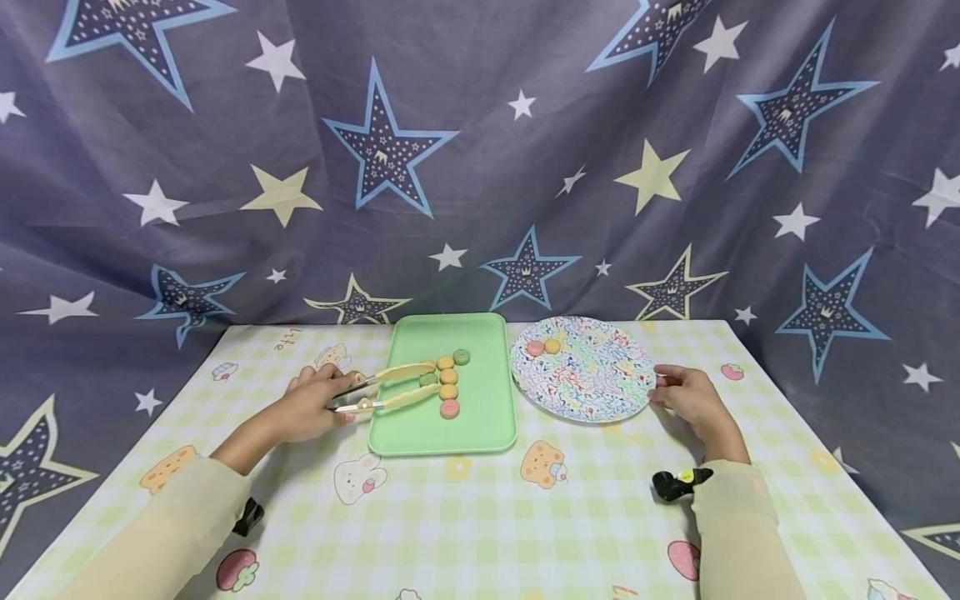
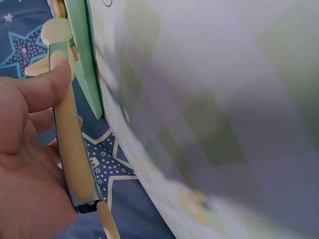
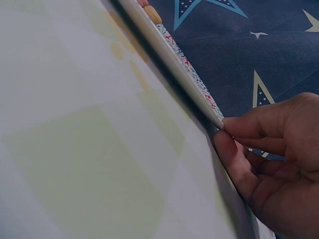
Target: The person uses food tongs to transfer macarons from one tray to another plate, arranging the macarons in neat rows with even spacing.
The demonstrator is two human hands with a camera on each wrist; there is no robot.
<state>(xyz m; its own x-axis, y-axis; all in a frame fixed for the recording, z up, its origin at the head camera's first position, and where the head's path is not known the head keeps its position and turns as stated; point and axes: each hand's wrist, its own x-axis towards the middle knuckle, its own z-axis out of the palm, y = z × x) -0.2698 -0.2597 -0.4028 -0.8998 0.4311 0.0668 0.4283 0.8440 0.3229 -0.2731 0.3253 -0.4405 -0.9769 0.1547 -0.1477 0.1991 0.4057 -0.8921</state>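
My left hand [image 1: 311, 406] grips a pair of tongs [image 2: 76, 144] with metal arms and cream-coloured ends. Those ends reach over the light green tray [image 1: 397, 437], spread around a green macaron [image 1: 428, 379]. Beside them runs a column of small macarons: yellow ones [image 1: 447, 377], a pink one [image 1: 449, 408] at the near end and a green one [image 1: 461, 357] at the far end. On the right, my right hand [image 1: 690, 400] pinches the rim of a round speckled plate [image 3: 192, 74] between thumb and fingers. A pink macaron [image 1: 535, 347] and a yellow macaron [image 1: 552, 346] lie on the plate's left part.
Tray and plate stand side by side near the table's back edge. A green-checked cloth [image 1: 480, 533] with cartoon prints covers the table. Behind it hangs a dark curtain [image 1: 480, 167] with stars. Each wrist wears a small black camera [image 1: 678, 483].
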